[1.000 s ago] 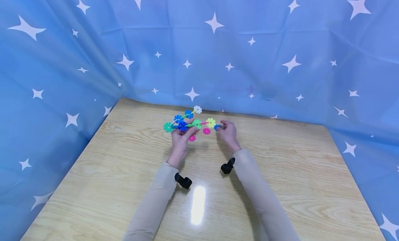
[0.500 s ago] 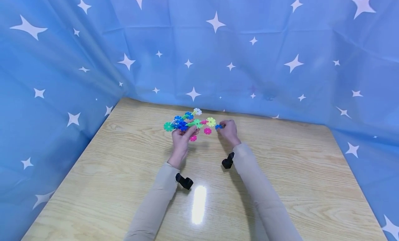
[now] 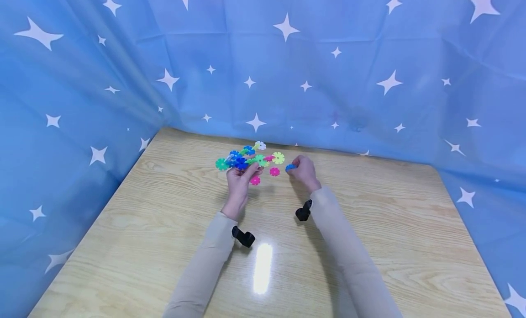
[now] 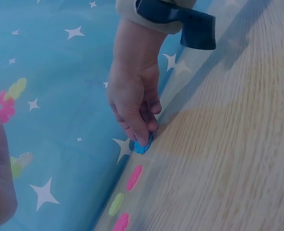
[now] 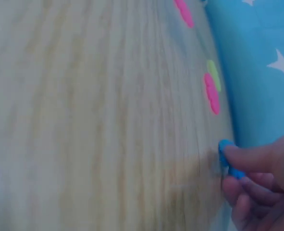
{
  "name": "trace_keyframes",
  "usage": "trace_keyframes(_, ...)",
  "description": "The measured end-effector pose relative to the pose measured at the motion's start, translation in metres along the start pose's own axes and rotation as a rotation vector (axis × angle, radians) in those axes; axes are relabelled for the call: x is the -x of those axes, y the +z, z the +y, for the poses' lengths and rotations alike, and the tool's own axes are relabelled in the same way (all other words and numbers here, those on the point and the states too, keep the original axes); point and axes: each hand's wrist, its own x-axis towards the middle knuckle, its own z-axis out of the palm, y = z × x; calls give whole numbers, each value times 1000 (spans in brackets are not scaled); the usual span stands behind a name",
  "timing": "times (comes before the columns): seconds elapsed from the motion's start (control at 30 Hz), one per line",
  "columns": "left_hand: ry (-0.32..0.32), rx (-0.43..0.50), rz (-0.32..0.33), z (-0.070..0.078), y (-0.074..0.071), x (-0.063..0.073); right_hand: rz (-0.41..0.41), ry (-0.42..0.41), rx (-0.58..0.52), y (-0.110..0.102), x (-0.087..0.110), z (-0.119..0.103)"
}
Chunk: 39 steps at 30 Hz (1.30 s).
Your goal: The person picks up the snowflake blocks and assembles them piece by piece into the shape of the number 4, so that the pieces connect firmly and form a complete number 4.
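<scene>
Wood table (image 3: 370,245): right hand (image 3: 305,173) pinches blue disc (image 3: 290,167), apart and rightward from the linked discs (image 3: 241,163) left hand (image 3: 238,186) grips.

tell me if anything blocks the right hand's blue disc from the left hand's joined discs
Nothing visible in the head view blocks the gap from the blue disc to the joined discs; the nearest pink disc lies lower, on the table, so a lifted move should probably clear it.
</scene>
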Motion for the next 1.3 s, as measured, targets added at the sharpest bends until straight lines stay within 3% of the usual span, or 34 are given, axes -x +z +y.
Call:
trace_keyframes(0.3,-8,2,4,-2,1,0,62,-68,-192,1,25,-3)
trace_keyframes(0.7,1,-10,28,-4,4,1,60,-138,-496,-14,81,-41)
trace_keyframes(0.8,0,-13,34,-6,5,1,93,-209,-546,-14,93,-51)
trace_keyframes(1.0,6,-35,37,-8,8,3,229,-431,-599,-13,120,-82)
trace_keyframes(1.3,19,-51,97,-10,16,4,375,-581,-529,-6,129,-100)
